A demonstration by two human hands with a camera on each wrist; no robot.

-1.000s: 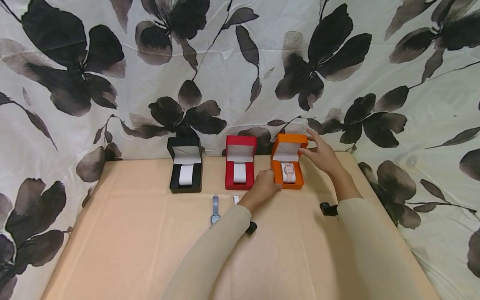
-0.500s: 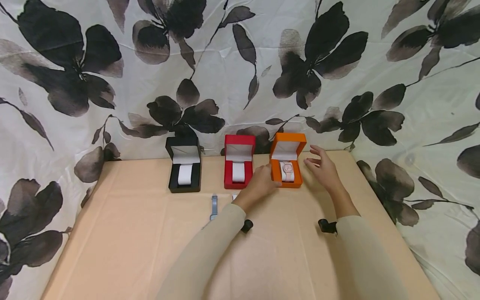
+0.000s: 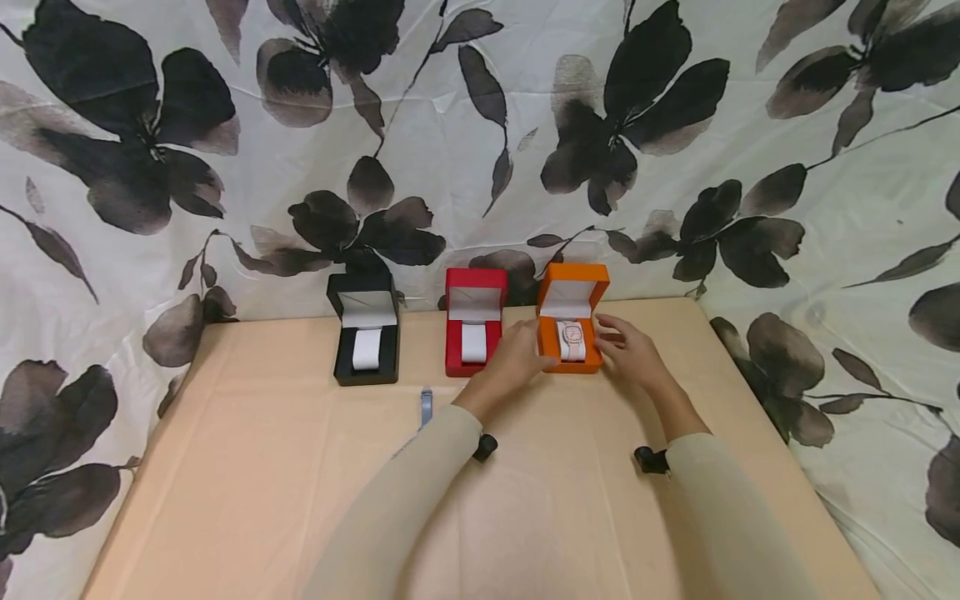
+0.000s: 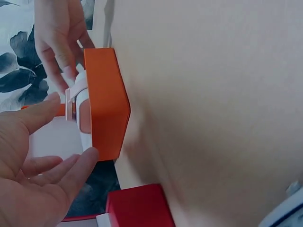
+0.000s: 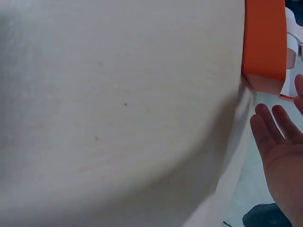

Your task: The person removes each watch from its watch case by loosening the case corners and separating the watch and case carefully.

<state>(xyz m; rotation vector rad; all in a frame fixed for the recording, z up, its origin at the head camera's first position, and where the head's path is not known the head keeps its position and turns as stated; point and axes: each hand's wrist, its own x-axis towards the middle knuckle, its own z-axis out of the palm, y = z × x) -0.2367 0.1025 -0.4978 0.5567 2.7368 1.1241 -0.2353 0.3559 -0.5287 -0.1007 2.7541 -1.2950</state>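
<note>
An orange watch box [image 3: 574, 273] stands with its lid raised at the back right of the table in the head view. On the white cushion inside it sits a pale pink watch [image 3: 572, 334]. My left hand [image 3: 510, 367] is at the box's left side, fingertips at its edge, with thumb and fingers spread apart in the left wrist view. On the other side, my right hand [image 3: 636, 354] is close to the box's right wall, fingers loosely extended and holding nothing. The right wrist view shows a small gap between the right fingers and the orange box [image 5: 265, 42].
To the left stand a red watch box [image 3: 477, 278] and a black watch box [image 3: 363, 283], both with lids raised and white cushions inside. A blue watch strap [image 3: 427, 403] lies in front, partly behind my left sleeve [image 3: 420, 479]. A floral cloth [image 3: 450, 167] hangs behind the table.
My right hand has let go of the orange box's lid and come down beside its right wall. The left hand stays at the left side; its forearm now covers the white item and more of the blue watch.
</note>
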